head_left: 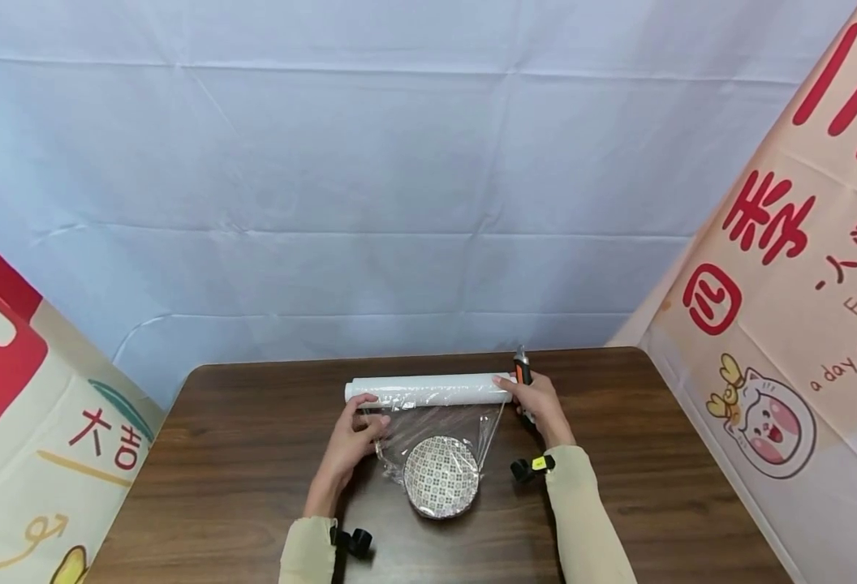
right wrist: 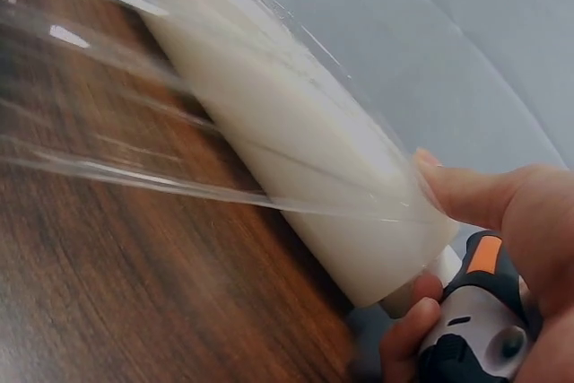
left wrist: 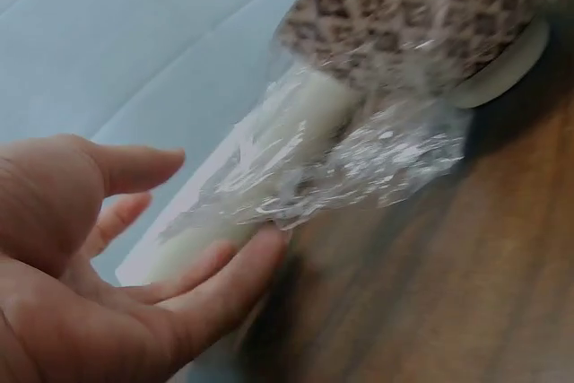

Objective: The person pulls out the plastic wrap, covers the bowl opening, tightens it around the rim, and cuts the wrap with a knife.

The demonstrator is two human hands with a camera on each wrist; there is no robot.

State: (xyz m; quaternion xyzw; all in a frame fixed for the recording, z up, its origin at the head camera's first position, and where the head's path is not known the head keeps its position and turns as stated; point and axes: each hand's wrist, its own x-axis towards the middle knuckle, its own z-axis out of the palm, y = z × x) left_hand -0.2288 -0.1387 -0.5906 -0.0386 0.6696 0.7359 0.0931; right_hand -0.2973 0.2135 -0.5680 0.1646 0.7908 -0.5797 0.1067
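Observation:
A white roll of plastic wrap [head_left: 428, 390] lies across the table, with a clear sheet of film [head_left: 436, 423] running from it to a patterned bowl [head_left: 441, 477]. The film covers the bowl's round patterned face and bunches at its side. My left hand [head_left: 351, 442] is at the roll's left end; in the left wrist view its thumb stands apart, and its fingertips [left wrist: 269, 241] are right at the crumpled film. My right hand [head_left: 538, 399] holds a utility knife [right wrist: 480, 311] with a grey, black and orange handle, its thumb pressed on the roll's right end.
The dark wooden table [head_left: 239, 454] has rounded far corners. A pale cloth backdrop [head_left: 370, 186] hangs behind it, and printed banners stand at the left and right [head_left: 801, 324]. Each sleeve cuff bears a small black wrist camera [head_left: 522, 470].

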